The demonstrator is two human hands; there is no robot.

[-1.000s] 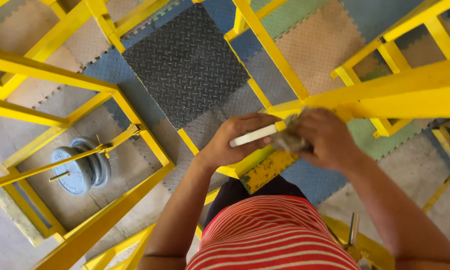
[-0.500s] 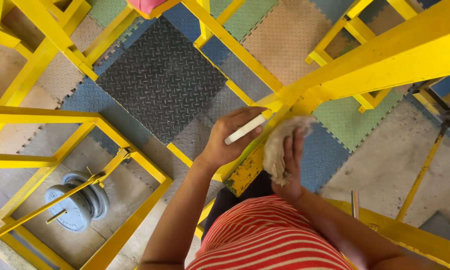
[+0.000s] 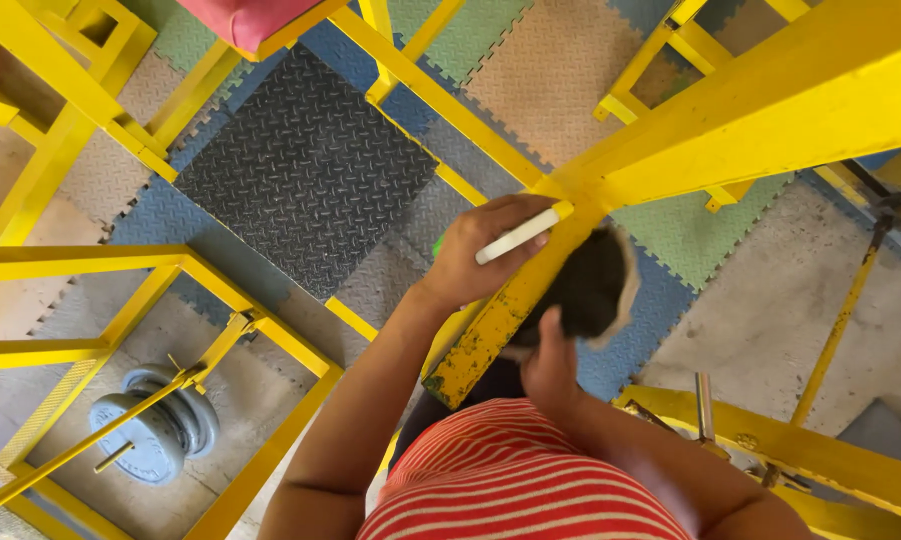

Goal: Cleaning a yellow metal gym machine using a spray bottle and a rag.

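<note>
Left hand [image 3: 475, 262] gripping white stick [image 3: 522, 235], resting it against yellow frame beam [image 3: 490, 330]. Right hand [image 3: 550, 365] clutching dark cloth [image 3: 590, 285], pressing it on beam's right side. Weight plates [image 3: 150, 425] lying on floor lower left, well apart.

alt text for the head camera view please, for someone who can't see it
Seen from above, a person in a red striped shirt presses a dark rag against a yellow metal frame bar with the right hand, while the left hand holds a white stick. Below lie coloured foam floor mats and grey weight plates.
</note>
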